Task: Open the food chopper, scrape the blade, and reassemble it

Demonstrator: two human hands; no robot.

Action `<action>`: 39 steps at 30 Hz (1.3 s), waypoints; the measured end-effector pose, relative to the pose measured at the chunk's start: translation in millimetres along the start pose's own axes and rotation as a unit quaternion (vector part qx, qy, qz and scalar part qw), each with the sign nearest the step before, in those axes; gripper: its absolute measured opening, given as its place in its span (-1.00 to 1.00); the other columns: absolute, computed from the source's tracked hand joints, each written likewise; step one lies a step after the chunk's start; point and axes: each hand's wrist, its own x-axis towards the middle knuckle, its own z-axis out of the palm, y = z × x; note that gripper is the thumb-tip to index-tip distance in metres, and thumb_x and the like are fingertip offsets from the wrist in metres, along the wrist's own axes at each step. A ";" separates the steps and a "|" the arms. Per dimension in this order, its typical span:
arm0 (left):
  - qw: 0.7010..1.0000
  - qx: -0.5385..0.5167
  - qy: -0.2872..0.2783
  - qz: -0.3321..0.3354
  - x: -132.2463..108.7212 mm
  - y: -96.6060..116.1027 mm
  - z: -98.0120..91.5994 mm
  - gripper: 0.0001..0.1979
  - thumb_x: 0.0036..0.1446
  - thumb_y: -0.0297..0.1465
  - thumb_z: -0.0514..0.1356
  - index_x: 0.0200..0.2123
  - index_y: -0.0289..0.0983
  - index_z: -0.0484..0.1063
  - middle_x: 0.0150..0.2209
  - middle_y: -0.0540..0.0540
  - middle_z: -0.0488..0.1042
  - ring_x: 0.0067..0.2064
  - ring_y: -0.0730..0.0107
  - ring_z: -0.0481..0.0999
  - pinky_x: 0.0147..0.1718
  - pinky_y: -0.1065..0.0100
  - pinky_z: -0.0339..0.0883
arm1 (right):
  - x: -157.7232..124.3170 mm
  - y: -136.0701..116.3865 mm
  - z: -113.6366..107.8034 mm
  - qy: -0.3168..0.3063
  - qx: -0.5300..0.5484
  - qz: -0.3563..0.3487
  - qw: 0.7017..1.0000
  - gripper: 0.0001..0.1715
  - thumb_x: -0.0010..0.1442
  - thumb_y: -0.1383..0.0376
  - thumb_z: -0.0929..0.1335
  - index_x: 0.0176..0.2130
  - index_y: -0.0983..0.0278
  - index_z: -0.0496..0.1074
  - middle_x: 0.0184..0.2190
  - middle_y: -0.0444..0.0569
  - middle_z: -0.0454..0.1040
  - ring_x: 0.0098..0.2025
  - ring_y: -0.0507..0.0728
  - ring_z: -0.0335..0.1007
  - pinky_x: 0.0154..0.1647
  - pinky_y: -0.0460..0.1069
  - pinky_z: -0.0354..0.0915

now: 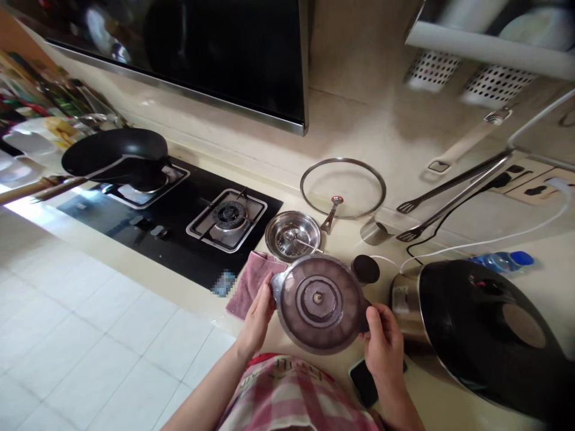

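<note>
Between my two hands, above the counter's front part, is a round see-through brownish-grey dish-like piece (320, 323) with concentric rings and a small knob in its middle. My left hand (257, 317) pinches the tab on its left side. My right hand (384, 344) grips the dark tab on its right side, thumb on top. Just behind it sits a shiny steel bowl (275, 240) with a thin-handled utensil inside. A pink cloth (251, 282) lies near my left hand. Below my right hand is a dark phone (363, 382), partly covered by that arm.
A glass lid (344, 176) leans against the wall by a metal cup (375, 234). At right stands a large black-lidded appliance (471, 326), with a water bottle (501, 261) behind. The black gas hob (130, 242) carries a wok (108, 149); a range hood (224, 54) hangs above.
</note>
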 end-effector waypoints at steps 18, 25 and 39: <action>0.972 0.226 0.019 0.063 32.8 -41.4 7.1 -0.38 0.23 -0.02 0.02 0.17 -0.32 0.35 0.21 -0.25 0.37 0.26 0.13 0.31 0.26 0.12 0.12 | 47.4 62.8 -9.6 -0.032 -0.156 0.038 0.987 -0.42 -0.04 -0.17 0.37 -0.27 0.24 0.43 -0.40 0.00 0.54 -0.52 0.10 0.41 -0.61 -0.06 0.34; 0.957 0.275 0.019 0.091 44.1 -34.7 4.9 -0.46 0.24 -0.11 0.06 0.17 -0.30 0.35 0.04 -0.25 0.52 0.06 0.15 0.51 0.07 0.13 0.37 | 58.1 68.7 -4.7 -0.125 -0.220 0.067 0.965 -0.44 0.14 -0.13 0.19 -0.16 0.21 0.43 -0.38 0.02 0.55 -0.51 0.15 0.44 -0.54 0.01 0.37; 0.945 0.324 -0.028 0.015 39.6 -18.4 6.3 -0.39 0.27 -0.05 -0.02 0.24 -0.31 0.27 -0.26 -0.17 0.62 -0.34 0.22 0.61 -0.23 0.19 0.47 | 65.1 63.3 -11.2 -0.177 -0.188 0.171 0.951 -0.53 0.06 -0.15 0.28 -0.32 0.17 0.42 -0.53 -0.14 0.42 -0.58 0.10 0.38 -0.63 -0.04 0.28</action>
